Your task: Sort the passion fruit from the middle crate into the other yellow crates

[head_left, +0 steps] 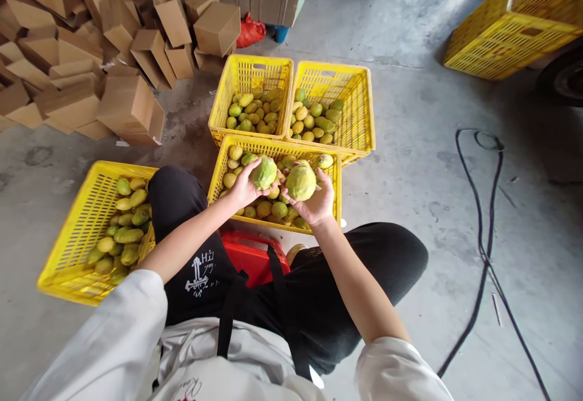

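Note:
My left hand (pixel 246 186) is closed around a green fruit (pixel 264 174). In my right hand (pixel 318 201) rests a larger yellow-green fruit (pixel 301 182), with the fingers wrapped round its underside and sides. Both fruits are held side by side above the near yellow crate (pixel 337 189), which holds many yellow and green fruits. Behind it stand two more yellow crates, a left one (pixel 213 101) and a right one (pixel 359 109), each with fruit at the bottom. Another yellow crate (pixel 68 249) with fruit lies beside my left knee.
Cardboard boxes (pixel 132 106) are heaped at the upper left. A red stool (pixel 248 258) shows between my legs. Yellow crates (pixel 505 36) stand at the upper right, above a wheel (pixel 567 79). A black cable (pixel 483 255) lies on the floor to the right.

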### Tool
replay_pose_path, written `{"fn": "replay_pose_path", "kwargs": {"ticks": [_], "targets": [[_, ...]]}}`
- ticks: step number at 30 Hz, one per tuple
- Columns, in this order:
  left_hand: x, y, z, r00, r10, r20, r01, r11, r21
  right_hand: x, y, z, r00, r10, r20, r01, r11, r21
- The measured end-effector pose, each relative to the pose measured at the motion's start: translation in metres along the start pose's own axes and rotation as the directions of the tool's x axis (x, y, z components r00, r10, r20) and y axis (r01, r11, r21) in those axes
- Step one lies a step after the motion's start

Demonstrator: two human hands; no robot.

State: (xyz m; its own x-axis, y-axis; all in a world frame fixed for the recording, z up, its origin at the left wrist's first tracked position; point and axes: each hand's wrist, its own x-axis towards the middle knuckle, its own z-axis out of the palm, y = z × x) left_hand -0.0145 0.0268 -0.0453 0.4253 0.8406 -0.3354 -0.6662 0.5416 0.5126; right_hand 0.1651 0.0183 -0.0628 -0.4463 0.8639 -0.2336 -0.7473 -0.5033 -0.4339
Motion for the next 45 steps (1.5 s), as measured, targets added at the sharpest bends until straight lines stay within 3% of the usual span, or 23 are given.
{"fn": "replay_pose_path", "kwargs": {"ticks": [5,9,17,21,26,34,38,41,45], "targets": [[-0.002,0.002,0.003,0.994,0.055,-0.093,-0.069,0.985,-0.156,0.001,-0.003,0.005,0.996,-0.085,0.023,0.086,0.996,-0.031],[0.000,0.001,0.005,0.988,0.097,-0.117,-0.117,0.978,-0.172,0.003,-0.003,0.001,0.990,-0.140,-0.029,0.139,0.990,-0.033],[0.003,0.000,0.000,0.992,0.034,-0.124,-0.038,0.999,-0.027,0.004,0.000,-0.007,0.994,-0.080,-0.077,0.080,0.997,0.008],[0.002,0.002,-0.001,0.990,-0.050,-0.135,0.036,0.994,-0.104,0.002,-0.001,-0.001,0.992,-0.090,-0.087,0.090,0.996,0.000],[0.002,0.002,0.000,0.981,-0.039,-0.190,-0.005,0.974,-0.227,0.000,-0.003,0.005,0.988,-0.146,-0.057,0.147,0.989,0.005],[0.004,-0.001,-0.005,0.990,0.051,-0.129,-0.055,0.998,-0.026,0.002,-0.003,-0.006,0.992,-0.071,-0.104,0.065,0.996,-0.061],[0.003,0.001,-0.006,0.999,-0.014,-0.041,0.017,0.998,0.060,0.002,-0.002,-0.009,0.995,0.018,-0.096,-0.028,0.994,-0.103],[0.004,0.002,-0.006,0.997,-0.058,-0.045,0.060,0.997,0.046,0.002,-0.002,-0.007,0.990,-0.010,-0.139,-0.002,0.996,-0.086],[0.003,0.002,-0.005,0.988,-0.052,-0.144,0.040,0.996,-0.081,0.001,-0.002,0.001,0.987,-0.094,-0.131,0.086,0.994,-0.064]]}}
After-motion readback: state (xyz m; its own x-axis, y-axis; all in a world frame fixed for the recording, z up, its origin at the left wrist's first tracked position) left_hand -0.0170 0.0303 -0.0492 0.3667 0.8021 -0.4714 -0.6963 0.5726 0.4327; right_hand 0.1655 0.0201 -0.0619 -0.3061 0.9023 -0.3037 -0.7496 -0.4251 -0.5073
